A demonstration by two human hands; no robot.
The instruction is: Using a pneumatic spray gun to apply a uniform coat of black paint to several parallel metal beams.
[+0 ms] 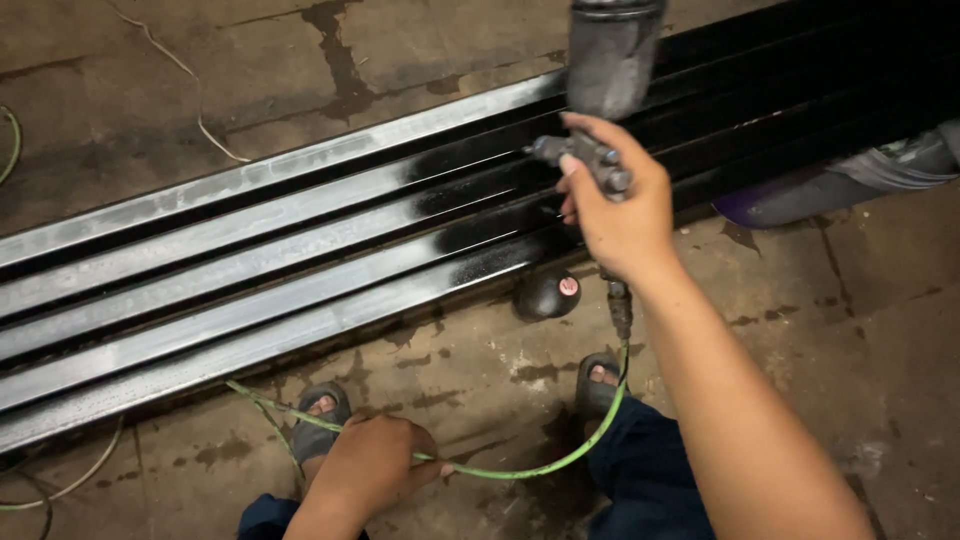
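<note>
On a stained concrete floor (pixel 820 330), steel bars (pixel 250 270) lie side by side, part-coated black. The right hand (pixel 615 205) grips the spray gun (pixel 600 90) above them; the left hand (pixel 375 465) clasps the green air hose (pixel 540 465). Best results likely require a constant gun height and the hose kept off wet paint.

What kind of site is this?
Likely a metal fabrication or paint workshop: long steel bars half sprayed black lie on a stained concrete floor, and the right hand holds a grey spray gun fed by a green hose.
</note>
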